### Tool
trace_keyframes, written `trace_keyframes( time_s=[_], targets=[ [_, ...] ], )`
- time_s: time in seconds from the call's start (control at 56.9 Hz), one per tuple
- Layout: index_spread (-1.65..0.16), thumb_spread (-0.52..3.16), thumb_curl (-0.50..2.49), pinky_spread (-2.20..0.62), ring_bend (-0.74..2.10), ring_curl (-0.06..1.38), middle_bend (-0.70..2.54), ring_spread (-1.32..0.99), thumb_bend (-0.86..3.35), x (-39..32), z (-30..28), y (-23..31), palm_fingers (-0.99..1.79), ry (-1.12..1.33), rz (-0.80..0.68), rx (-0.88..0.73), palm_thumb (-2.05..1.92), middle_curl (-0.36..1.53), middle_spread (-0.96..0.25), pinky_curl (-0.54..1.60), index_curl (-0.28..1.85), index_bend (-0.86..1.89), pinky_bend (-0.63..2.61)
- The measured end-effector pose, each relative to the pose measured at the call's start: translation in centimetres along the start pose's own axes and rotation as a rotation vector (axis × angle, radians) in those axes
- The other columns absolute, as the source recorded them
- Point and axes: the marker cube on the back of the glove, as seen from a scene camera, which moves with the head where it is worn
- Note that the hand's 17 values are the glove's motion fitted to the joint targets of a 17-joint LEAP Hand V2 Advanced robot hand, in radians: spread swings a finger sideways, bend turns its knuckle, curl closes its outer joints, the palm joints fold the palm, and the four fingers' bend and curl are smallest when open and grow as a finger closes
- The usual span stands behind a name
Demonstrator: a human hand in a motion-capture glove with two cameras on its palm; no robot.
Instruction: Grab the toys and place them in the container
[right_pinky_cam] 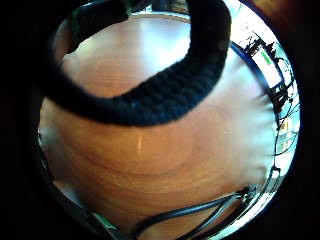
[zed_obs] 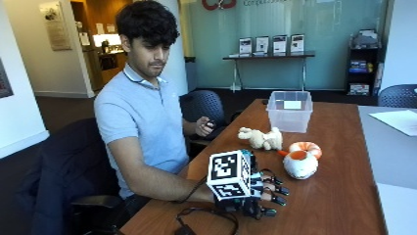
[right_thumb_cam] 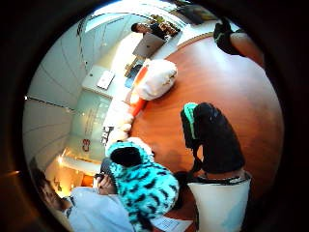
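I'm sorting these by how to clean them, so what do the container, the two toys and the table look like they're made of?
Container: clear, glossy plastic, since the wall behind shows through it. Cream plush toy: soft, fuzzy fabric, apparently stuffed. White and orange toy: rounded and matte, probably plush too. Table: reddish wood or veneer, with grain and a smooth sheen.

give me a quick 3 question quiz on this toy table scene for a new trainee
1. True or false: the clear container already holds a toy.
2. Which toy lies nearer the gloved right hand? A) the cream plush toy B) the white and orange toy
3. Fill in: the gloved hand holds ____ and rests on the wooden table.

Key
1. False: nothing shows inside it apart from a white label on its wall.
2. B: it lies just beyond the hand, and the cream plush lies further on, towards the container.
3. Nothing: its fingers are spread, with no toy between them.
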Motion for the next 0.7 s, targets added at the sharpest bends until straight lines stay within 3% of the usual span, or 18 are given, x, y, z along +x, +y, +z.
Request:
trace_keyframes(
  time_s=[0.105, 0.193, 0.369, 0.545, 0.668, 0.703],
  targets=[
    [-0.18, 0.89, 0.01, 0.01, 0.19, 0.04, 0.18, -0.07, 0.01, -1.7, -1.0, 0.3, 0.27, -0.112, 0.006, -0.069, -0.02, 0.06, -0.01, 0.14, 0.13, 0.33, 0.43],
    [-0.24, 1.12, 0.03, 0.01, 0.19, 0.06, 0.17, -0.07, -0.02, -4.5, -1.4, 0.9, 0.18, -0.113, -0.034, -0.211, -0.05, 0.09, -0.01, 0.18, 0.16, 0.30, 0.50],
    [-0.31, 1.22, 0.08, 0.04, 0.16, 0.08, 0.12, -0.04, -0.06, -8.6, -1.8, 2.5, -0.13, 0.078, -0.153, -0.413, -0.09, 0.11, -0.02, 0.28, 0.16, 0.12, 0.76],
    [-0.33, 1.26, 0.13, 0.06, 0.16, 0.10, 0.11, -0.02, -0.02, -10.8, 1.1, 3.8, -0.22, 0.249, -0.227, -0.535, -0.03, 0.13, 0.00, 0.34, 0.16, 0.10, 0.93],
    [-0.33, 1.34, 0.18, 0.02, 0.23, 0.13, 0.16, -0.02, 0.02, -12.0, 3.4, 4.6, -0.12, 0.365, -0.371, -0.453, 0.06, 0.15, 0.01, 0.38, 0.13, 0.04, 1.09],
    [-0.33, 1.41, 0.20, -0.09, 0.45, 0.19, 0.27, -0.07, 0.06, -12.7, 3.7, 4.7, 0.17, 0.324, -0.409, -0.400, 0.11, 0.19, -0.01, 0.40, 0.08, -0.06, 1.14]
  ],
)
